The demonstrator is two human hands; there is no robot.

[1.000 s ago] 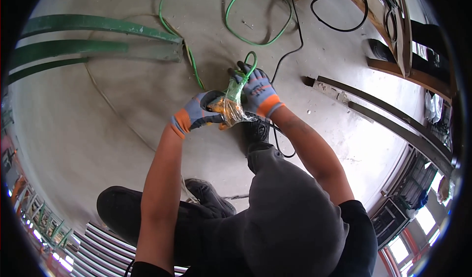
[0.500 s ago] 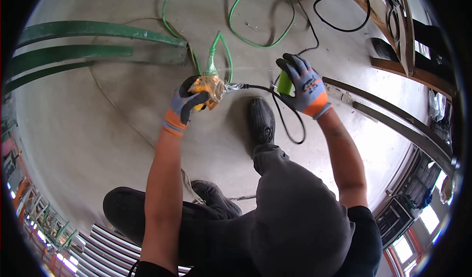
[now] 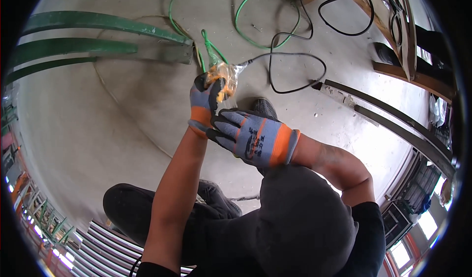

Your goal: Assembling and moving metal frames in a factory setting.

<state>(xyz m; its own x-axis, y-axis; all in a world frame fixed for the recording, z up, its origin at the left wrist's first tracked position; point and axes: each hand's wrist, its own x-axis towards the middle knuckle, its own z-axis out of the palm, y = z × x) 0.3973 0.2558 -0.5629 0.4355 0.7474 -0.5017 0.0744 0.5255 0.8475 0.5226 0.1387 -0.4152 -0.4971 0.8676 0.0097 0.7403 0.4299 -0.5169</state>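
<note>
grey gloves, orange cuffs, dark printed marks; black short sleeves, dark grey trousers, black shoes

Left hand curled, forearm toward one o'clock; right hand at its four o'clock, fingers toward nine.

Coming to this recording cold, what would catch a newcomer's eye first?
Probably the orange piece wrapped in clear film, held in the left hand near the centre. Just below it is the grey-and-orange gloved right hand; curved green bars reach in at upper left.
</note>
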